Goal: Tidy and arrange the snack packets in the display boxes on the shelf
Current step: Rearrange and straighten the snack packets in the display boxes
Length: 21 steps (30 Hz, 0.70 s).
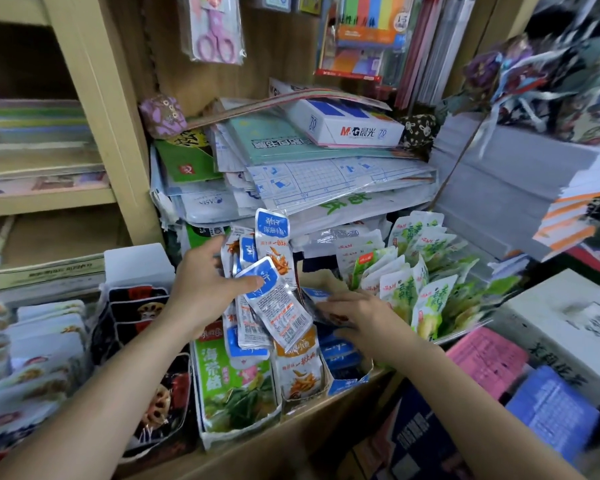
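Note:
My left hand (207, 282) grips a fanned bunch of blue-and-silver snack packets (269, 271) above the shelf, thumb pressed on the front one. My right hand (355, 311) reaches down into a torn blue display box (349, 381) and pinches another blue packet (317, 295) at its back. An orange-fronted display box (300, 375) stands just left of the blue one, with packets hanging over it. A green display box (234, 386) sits further left. Green-and-white packets (420, 282) stand in rows to the right of my right hand.
Dark lotus-root snack packets (142, 341) and pale packets (42, 344) fill boxes on the left. A sagging pile of plastic-wrapped stationery (309, 168) overhangs the snack boxes. White cartons (568, 327) and pink and blue paper packs (492, 362) lie at the right. Scissors (215, 32) hang above.

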Each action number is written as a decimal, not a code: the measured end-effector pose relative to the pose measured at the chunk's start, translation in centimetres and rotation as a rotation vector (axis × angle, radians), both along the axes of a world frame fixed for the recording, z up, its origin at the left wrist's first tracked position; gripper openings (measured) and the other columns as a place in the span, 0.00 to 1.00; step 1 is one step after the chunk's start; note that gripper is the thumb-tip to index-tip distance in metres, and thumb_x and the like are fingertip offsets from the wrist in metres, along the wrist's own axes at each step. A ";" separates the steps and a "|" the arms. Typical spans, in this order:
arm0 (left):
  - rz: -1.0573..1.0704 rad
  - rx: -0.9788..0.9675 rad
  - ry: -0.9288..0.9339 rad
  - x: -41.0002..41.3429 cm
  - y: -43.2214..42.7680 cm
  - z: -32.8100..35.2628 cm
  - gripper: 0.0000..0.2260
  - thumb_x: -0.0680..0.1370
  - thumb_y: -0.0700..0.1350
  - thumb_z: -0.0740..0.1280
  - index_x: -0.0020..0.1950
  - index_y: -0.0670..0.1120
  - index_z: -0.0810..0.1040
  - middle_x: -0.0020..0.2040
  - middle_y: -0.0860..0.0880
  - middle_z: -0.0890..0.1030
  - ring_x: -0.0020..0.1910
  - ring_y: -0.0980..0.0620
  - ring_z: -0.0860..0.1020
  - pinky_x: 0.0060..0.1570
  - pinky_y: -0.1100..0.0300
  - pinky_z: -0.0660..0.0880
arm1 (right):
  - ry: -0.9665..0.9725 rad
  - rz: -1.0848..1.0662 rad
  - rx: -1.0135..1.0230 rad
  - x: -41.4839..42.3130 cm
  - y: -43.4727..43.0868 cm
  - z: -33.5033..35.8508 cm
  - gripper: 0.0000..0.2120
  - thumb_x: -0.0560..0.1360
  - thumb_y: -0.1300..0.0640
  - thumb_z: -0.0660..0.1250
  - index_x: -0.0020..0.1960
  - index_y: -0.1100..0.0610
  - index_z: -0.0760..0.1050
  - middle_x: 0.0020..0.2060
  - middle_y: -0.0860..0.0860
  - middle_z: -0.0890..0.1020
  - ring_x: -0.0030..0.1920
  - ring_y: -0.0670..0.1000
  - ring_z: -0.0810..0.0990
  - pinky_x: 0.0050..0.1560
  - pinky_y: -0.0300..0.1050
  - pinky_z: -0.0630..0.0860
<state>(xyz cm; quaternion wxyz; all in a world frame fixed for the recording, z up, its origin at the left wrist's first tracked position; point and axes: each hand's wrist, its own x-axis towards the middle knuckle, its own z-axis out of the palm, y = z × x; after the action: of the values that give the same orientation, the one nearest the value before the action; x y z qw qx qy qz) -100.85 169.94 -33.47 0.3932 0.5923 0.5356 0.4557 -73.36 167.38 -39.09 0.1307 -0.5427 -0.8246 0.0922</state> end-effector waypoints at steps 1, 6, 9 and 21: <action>0.000 0.000 0.005 0.0 0.0 0.0 0.22 0.67 0.35 0.81 0.51 0.57 0.78 0.41 0.65 0.84 0.40 0.68 0.81 0.37 0.61 0.76 | 0.011 0.006 -0.002 0.1 0.1 0.2 0.25 0.73 0.60 0.73 0.68 0.44 0.75 0.60 0.50 0.81 0.58 0.53 0.78 0.60 0.52 0.76; -0.008 0.006 0.004 -0.1 0.4 -0.5 0.23 0.66 0.36 0.81 0.56 0.53 0.80 0.44 0.59 0.86 0.41 0.65 0.82 0.42 0.58 0.78 | -0.182 -0.077 0.149 -0.3 0.8 2.7 0.16 0.78 0.55 0.68 0.64 0.50 0.69 0.43 0.53 0.81 0.42 0.56 0.80 0.38 0.48 0.75; -0.017 0.020 -0.009 0.0 0.4 -0.5 0.33 0.66 0.38 0.82 0.69 0.47 0.75 0.55 0.54 0.84 0.47 0.66 0.78 0.51 0.57 0.76 | -0.172 -0.062 0.227 -1.0 2.8 4.5 0.10 0.74 0.60 0.70 0.54 0.55 0.75 0.39 0.53 0.80 0.39 0.58 0.79 0.36 0.50 0.75; -0.040 0.056 0.020 -0.2 -0.1 -0.7 0.32 0.67 0.40 0.82 0.69 0.46 0.76 0.56 0.55 0.83 0.49 0.67 0.79 0.52 0.57 0.78 | -0.453 -0.046 0.000 -3.1 7.9 6.4 0.13 0.78 0.55 0.69 0.61 0.47 0.81 0.52 0.49 0.85 0.51 0.52 0.82 0.52 0.47 0.80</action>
<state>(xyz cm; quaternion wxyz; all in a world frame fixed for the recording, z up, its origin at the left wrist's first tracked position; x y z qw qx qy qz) -101.08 169.84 -34.13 0.3801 0.6184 0.5145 0.4566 -76.46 175.27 -32.70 -0.0557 -0.5680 -0.8204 -0.0349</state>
